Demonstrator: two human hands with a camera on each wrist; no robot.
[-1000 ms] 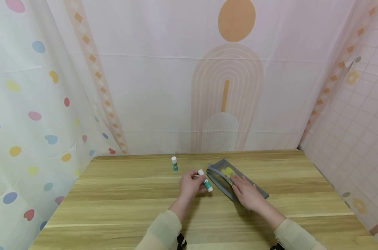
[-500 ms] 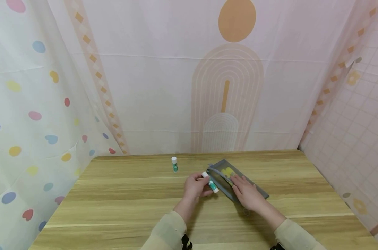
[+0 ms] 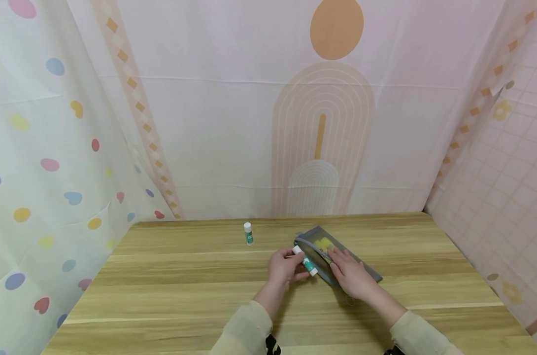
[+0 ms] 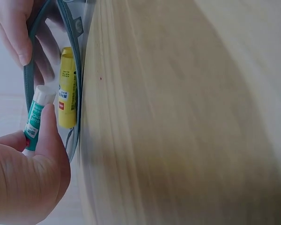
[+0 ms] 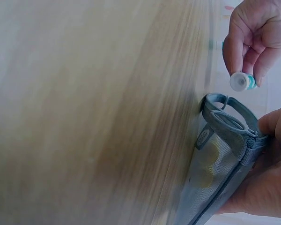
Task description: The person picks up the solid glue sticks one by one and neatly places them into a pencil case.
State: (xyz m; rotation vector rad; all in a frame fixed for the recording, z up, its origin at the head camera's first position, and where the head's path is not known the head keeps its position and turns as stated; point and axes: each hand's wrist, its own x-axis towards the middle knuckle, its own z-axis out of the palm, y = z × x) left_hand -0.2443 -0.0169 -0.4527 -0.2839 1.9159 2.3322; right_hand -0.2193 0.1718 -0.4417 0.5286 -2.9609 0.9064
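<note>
My left hand (image 3: 283, 268), pinching the glue stick (image 3: 307, 265), edges right — seemingly nearing readiness at the open pouch (image 5: 223, 164) (right hand (image 3: 352, 273) grips it).

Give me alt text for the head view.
A left hand holds a green, white-capped glue stick by the opening of a grey mesh pouch gripped by the right hand, yellow tubes inside. A matching glue stick stands on the wooden table.

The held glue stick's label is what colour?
The label is mostly teal, clearest in the left wrist view.
</note>
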